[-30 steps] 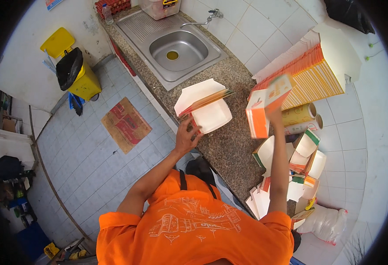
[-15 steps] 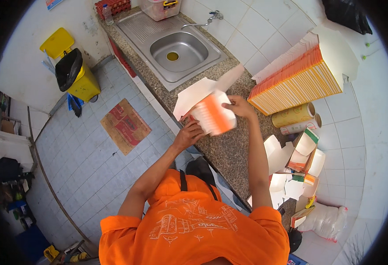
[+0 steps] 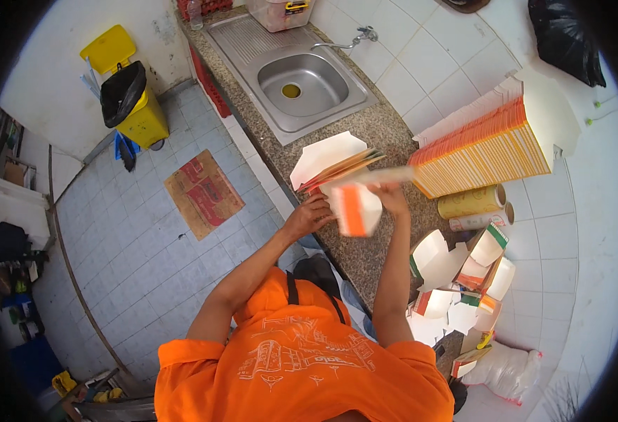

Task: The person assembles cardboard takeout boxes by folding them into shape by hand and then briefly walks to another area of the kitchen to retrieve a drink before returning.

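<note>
Over the counter, a white and orange paper food box (image 3: pixel 354 211) is partly opened out and blurred by motion. My right hand (image 3: pixel 392 198) grips its upper right side, the fingers partly hidden behind a flap. At the box's left edge my left hand (image 3: pixel 311 213) has its fingers curled closed on it; their tips are partly hidden. Just beyond both hands lies a small stack of flat folded boxes (image 3: pixel 330 156), white on top with orange and brown edges.
A steel sink (image 3: pixel 309 77) with a tap (image 3: pixel 365 35) is set in the granite counter (image 3: pixel 386 126). Against the tiles stands a long row of flat boxes (image 3: pixel 485 151), beside wrap rolls (image 3: pixel 472 204). Formed boxes (image 3: pixel 463 281) are heaped at right. A yellow bin (image 3: pixel 143 119) stands on the floor.
The box has turned and moved slightly down and right, opening out more. My right hand has come lower. The view has shifted a little, and more of the flat stack's edges shows.
</note>
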A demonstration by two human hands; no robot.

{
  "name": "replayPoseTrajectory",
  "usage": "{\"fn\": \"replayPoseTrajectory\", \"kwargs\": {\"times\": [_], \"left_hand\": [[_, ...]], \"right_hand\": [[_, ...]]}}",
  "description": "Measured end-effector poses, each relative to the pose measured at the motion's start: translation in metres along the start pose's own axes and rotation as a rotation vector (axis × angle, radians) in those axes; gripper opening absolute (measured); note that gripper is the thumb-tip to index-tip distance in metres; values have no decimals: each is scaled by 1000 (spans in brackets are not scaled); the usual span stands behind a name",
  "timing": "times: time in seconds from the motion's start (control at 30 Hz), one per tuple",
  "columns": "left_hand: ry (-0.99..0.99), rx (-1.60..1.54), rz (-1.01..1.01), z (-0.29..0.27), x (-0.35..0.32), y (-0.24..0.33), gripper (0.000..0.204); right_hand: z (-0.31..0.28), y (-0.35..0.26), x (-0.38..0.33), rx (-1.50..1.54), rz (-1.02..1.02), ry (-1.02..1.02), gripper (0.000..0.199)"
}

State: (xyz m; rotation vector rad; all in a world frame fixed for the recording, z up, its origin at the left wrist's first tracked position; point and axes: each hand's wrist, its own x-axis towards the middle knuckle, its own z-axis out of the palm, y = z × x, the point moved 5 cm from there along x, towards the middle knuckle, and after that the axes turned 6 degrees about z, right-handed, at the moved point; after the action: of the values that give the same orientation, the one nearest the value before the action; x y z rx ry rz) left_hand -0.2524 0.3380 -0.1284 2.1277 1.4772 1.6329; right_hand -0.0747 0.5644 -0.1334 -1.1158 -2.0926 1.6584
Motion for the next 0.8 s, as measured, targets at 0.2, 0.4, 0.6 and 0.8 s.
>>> {"fn": "replayPoseTrajectory", "kwargs": {"times": [0.2,0.4,0.6,0.8], "left_hand": [[-21,0,-92,-4,-11,-6,17],[21,206,-83,-17,1,7,15],[0,186,-78,-21,4,-12,15],[-4,166,-52,-15,5,-14,13]], "right_hand": [[18,-50,58,-890,-32,231,37],[14,-51,42,-1019,206,398,37],[29,-76,16,-977,29,621,37],[114,-94,-64,-452,-405,124,33]]}}
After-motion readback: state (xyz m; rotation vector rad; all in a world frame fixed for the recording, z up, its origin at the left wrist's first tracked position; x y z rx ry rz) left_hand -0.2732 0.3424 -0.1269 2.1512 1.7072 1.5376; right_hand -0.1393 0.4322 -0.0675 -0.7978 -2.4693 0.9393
